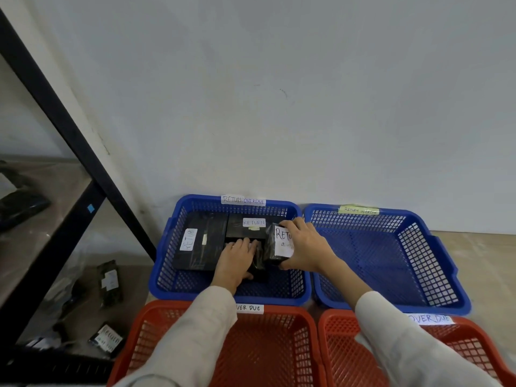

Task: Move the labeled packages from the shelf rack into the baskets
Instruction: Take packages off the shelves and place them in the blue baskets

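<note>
Two grips inside the rear-left blue basket [201,197]. Right grip [304,247] wrapped round upright RETURN-labeled package [279,244] near basket's right wall; left grip [234,258] lies flat, fingers extended, on second black package [258,262].

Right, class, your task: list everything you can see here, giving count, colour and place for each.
blue baskets: two, blue, far row by the wall
red baskets: two, red, near row
basket labels: four, three white and one yellowish, on the back rims
packages: at least four, black, in the left blue basket
rack: one, black, at the left
rack packages: several, dark, on its shelves
left hand: rests on one of the packages
right hand: grips another, labelled white
</note>
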